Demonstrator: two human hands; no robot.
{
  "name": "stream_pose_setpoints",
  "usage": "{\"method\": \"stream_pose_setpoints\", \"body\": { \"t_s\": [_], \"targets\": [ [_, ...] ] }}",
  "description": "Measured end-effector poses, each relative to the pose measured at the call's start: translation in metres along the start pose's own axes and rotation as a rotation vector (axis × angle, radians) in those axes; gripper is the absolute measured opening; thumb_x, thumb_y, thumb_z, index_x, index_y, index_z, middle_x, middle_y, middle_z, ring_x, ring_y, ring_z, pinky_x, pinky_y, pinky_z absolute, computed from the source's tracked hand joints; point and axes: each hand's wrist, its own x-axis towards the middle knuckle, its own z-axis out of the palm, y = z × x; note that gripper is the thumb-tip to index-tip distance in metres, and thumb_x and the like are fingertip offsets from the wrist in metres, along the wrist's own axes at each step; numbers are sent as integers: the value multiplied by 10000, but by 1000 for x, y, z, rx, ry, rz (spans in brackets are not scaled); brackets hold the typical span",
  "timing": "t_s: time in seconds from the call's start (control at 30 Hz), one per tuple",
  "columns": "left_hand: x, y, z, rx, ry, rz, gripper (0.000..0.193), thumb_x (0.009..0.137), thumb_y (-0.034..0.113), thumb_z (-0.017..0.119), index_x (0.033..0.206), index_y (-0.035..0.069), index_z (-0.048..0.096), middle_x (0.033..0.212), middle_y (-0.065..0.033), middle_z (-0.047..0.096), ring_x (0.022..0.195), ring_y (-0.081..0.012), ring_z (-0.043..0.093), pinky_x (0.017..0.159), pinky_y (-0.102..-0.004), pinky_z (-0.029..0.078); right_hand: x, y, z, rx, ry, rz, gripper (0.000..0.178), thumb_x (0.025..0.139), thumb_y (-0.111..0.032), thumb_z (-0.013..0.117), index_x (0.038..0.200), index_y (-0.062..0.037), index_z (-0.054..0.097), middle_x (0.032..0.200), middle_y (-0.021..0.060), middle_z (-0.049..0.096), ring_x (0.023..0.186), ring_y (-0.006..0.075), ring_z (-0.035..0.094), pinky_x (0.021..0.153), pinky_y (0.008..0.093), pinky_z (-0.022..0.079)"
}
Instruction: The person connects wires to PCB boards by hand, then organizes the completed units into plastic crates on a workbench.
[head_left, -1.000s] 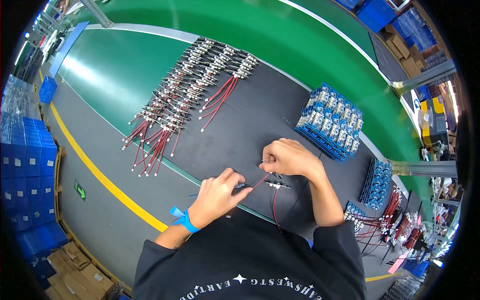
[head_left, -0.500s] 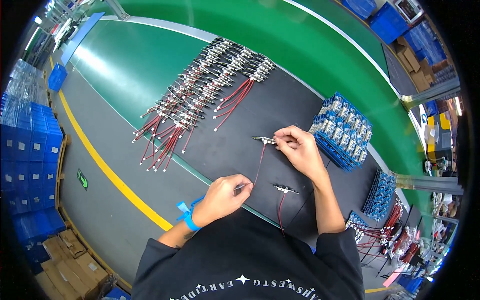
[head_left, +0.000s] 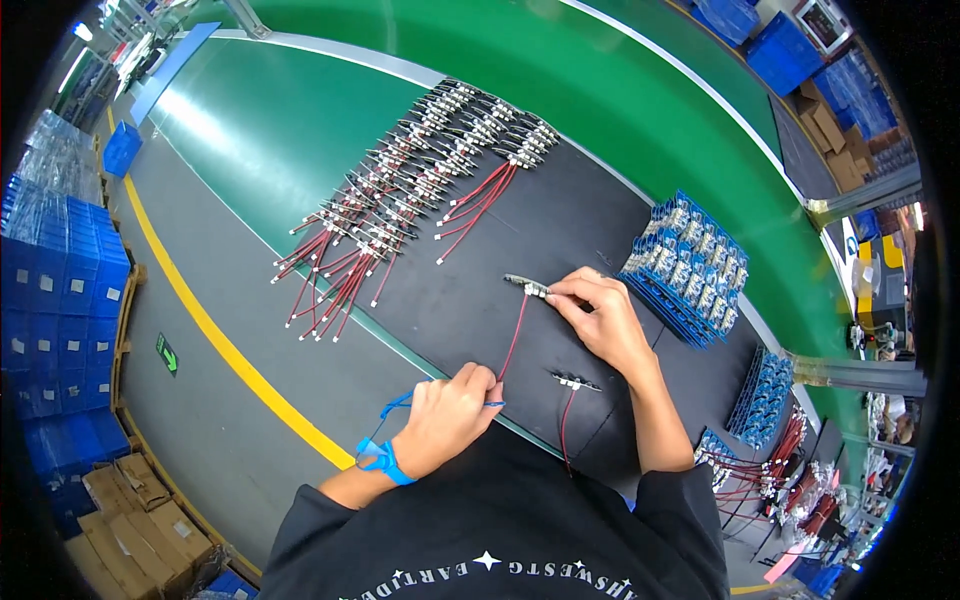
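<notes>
My right hand [head_left: 603, 318] pinches one end of a small narrow circuit board [head_left: 530, 287], held tilted above the black mat. From the board's white connector a thin red cable [head_left: 513, 345] runs down, fairly straight, to my left hand [head_left: 452, 410]. The left fingers are closed on the cable's lower end, which they hide. A blue wrist strap [head_left: 385, 460] with a blue cord circles my left wrist. Below the right hand, a second circuit board [head_left: 576, 382] lies on the mat, its red cable trailing toward me.
Overlapping rows of cabled boards [head_left: 440, 150] cover the table's far left. Stacked blue panels of boards [head_left: 685, 265] stand at the right, with another blue stack [head_left: 762, 395] nearer me. Loose red cables [head_left: 785, 450] lie beyond it. A black mat [head_left: 440, 310] covers this part of the table.
My left hand has turned and moved slightly down and left, keeping the cable end. The right hand and its board have shifted slightly down. The whole view has moved a little.
</notes>
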Motion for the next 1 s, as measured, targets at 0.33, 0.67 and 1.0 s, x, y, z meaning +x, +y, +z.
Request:
{"method": "stream_pose_setpoints", "body": {
  "t_s": [0.33,0.67,1.0],
  "targets": [
    [74,-34,-34,166,338,-14,129,773,105,628,856,101,530,792,-71,582,626,-332,598,517,-445,418,92,20,15,7,412,4,125,784,-96,653,853,6,672,761,159,620,665,264,609,616,349,469],
    [95,-52,-22,312,358,-71,176,792,224,673,841,78,586,773,-71,571,606,-313,597,516,-428,435,125,46,35,-194,452,-96,108,814,-96,609,865,-12,654,847,163,618,805,353,613,715,428,492],
    [91,-49,-20,267,308,-115,105,792,177,652,815,84,609,783,-74,561,632,-319,600,539,-434,437,120,42,32,-218,402,-56,134,810,-111,614,897,-13,641,854,169,609,800,349,611,710,432,491]
  ]
}}
